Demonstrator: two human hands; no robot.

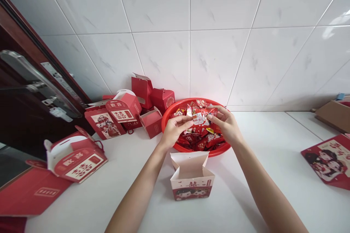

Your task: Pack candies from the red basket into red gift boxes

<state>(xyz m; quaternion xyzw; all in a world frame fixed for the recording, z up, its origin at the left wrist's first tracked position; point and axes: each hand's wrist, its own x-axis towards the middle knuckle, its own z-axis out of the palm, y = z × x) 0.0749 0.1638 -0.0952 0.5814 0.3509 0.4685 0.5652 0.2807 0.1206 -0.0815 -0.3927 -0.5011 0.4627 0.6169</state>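
Between my two hands, above a red plastic basket (168, 136), is a red wrapped candy packet (201, 117) with a pale printed patch. My left hand (176, 129) pinches its left edge with thumb and fingers. The right side of the packet is gripped by my right hand (224, 123). Many red candy packets (201, 143) fill the basket below. Closer to me stands an open paper gift box (193, 185), pale on top and red below, with cartoon faces on its front. Its inside shows only in part.
Several red gift boxes (124, 111) cluster left of the basket, with an open handled box (78, 156) nearer. A dark door (32, 98) with a metal handle borders the left. At right are a red printed box (329, 160) and a brown carton (335, 113). White tiles rise behind.
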